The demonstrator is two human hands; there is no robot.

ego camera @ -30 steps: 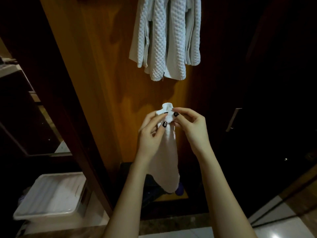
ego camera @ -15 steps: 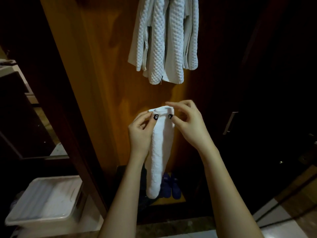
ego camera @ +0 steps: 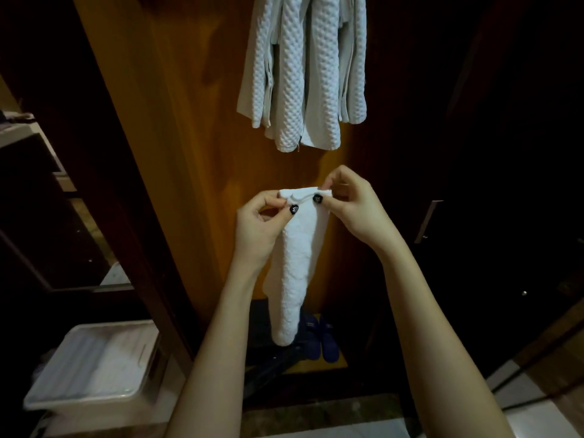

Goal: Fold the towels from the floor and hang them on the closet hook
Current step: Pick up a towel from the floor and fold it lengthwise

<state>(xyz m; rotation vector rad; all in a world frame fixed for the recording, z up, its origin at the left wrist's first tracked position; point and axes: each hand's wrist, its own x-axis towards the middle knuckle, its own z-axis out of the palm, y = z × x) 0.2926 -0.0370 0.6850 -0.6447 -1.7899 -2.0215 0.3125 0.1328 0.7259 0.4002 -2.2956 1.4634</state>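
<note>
A small white towel point(ego camera: 295, 273) hangs in a long narrow fold in front of the orange wooden closet panel point(ego camera: 189, 137). My left hand point(ego camera: 259, 222) pinches its top left corner, and my right hand point(ego camera: 350, 203) pinches the top right corner, with the top edge stretched flat between them. Above, several pale waffle-textured towels point(ego camera: 303, 74) hang against the panel. The hook that holds them is out of frame.
A white lidded plastic bin point(ego camera: 94, 365) stands on the floor at lower left. Dark blue slippers point(ego camera: 322, 339) sit on the closet floor behind the towel. A dark closet door with a metal handle point(ego camera: 428, 221) is at right. Dark shelving fills the left side.
The towel's top, bunched in both hands a second ago, is now spread wider between my fingers. Both hands have risen a little towards the hanging towels.
</note>
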